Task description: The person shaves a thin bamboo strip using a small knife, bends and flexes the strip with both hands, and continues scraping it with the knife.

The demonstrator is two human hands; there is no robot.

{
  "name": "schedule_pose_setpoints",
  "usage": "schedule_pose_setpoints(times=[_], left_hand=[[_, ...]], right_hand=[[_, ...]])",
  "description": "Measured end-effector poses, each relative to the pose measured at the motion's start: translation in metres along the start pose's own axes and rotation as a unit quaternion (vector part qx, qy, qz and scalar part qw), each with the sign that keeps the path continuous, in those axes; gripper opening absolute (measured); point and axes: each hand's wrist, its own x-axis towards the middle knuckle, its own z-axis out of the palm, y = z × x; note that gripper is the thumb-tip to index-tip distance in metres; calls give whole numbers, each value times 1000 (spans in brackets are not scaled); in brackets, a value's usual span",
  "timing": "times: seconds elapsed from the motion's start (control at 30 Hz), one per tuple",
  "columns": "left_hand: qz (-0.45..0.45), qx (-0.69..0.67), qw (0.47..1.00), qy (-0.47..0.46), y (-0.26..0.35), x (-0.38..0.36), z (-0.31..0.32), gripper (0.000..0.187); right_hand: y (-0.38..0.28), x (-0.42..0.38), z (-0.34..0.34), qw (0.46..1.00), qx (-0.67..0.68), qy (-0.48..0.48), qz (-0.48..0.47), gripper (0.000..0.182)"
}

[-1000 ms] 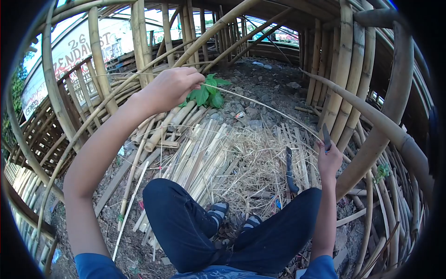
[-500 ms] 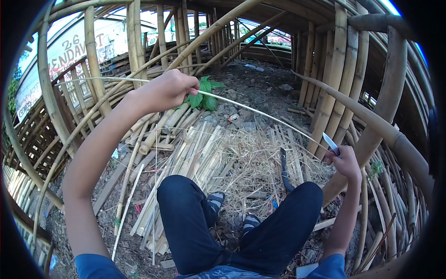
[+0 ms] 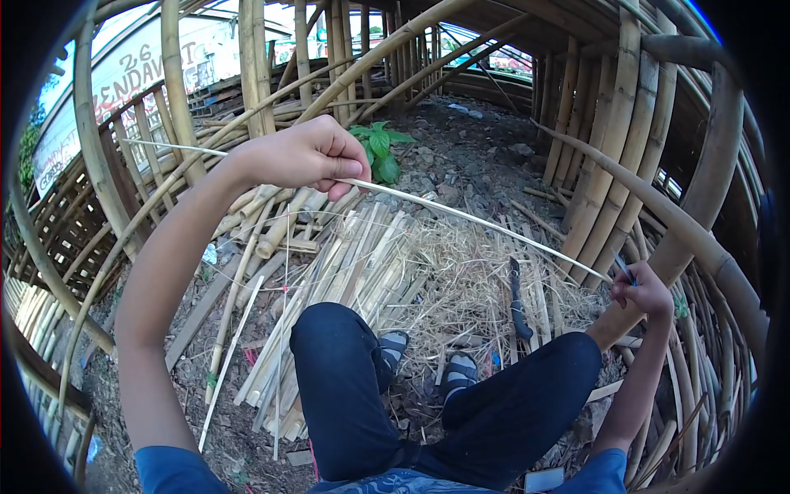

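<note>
Bamboo walls close around, left hand (image 3: 309, 156) pinching strip (image 3: 461, 216), right hand (image 3: 642, 290) gripping knife (image 3: 625, 270)

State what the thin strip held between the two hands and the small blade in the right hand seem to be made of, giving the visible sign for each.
Strip: most likely split bamboo, pale, matt and bowing between the left hand and right hand; it matches the cut slats below. Blade: too little shows beside the right hand to judge its material.

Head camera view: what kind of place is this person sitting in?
It looks like an outdoor bamboo workshop or yard. Bamboo poles stand all around, split bamboo slats and shavings cover the dirt ground, and the left hand holds a thin bamboo strip that reaches to the right hand.
</note>
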Motion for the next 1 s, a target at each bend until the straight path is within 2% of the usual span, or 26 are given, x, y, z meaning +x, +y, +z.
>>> schedule_pose_setpoints(times=[0.13, 0.27, 0.4, 0.47, 0.53, 0.67, 0.77, 0.8, 0.87, 0.9, 0.97, 1.0], left_hand=[[-19, -63, 998, -14, -7, 3, 8, 25], [-12, -106, 994, -27, -13, 16, 15, 25], [-13, -110, 993, -36, -18, 31, 19, 28], [15, -149, 987, -50, -26, 40, 23, 28], [-9, -161, 985, -63, -25, 50, 26, 26], [29, -165, 976, -143, -53, 91, 36, 21], [36, 1, 993, -109, -70, 125, 47, 21], [48, -1, 992, -120, -78, 141, 49, 21], [5, 266, 963, -42, -98, 172, 52, 16], [17, 267, 962, -44, -112, 188, 57, 16], [90, 335, 927, 144, -143, 223, 68, 13], [100, 337, 925, 147, -156, 241, 73, 13]], right_hand=[[10, 11, 4, 1000, -3, 6, 10, 6], [29, 29, 8, 999, -9, 29, 13, 8], [57, 47, 8, 1000, 21, 12, 18, 9], [71, 55, 10, 1000, 7, 2, 12, 12], [90, 64, 11, 999, 31, 1, 23, 13], [126, 83, 14, 997, 37, -4, 62, 14], [139, 97, 14, 995, -23, 14, 91, 14], [141, 103, 17, 994, 4, 24, 106, 13], [143, 118, 21, 990, 3, 87, 113, 15], [151, 127, 24, 985, -20, 134, 109, 16], [133, 138, 38, 962, -72, 243, 98, 18], [129, 144, 46, 943, -108, 288, 124, 20]])
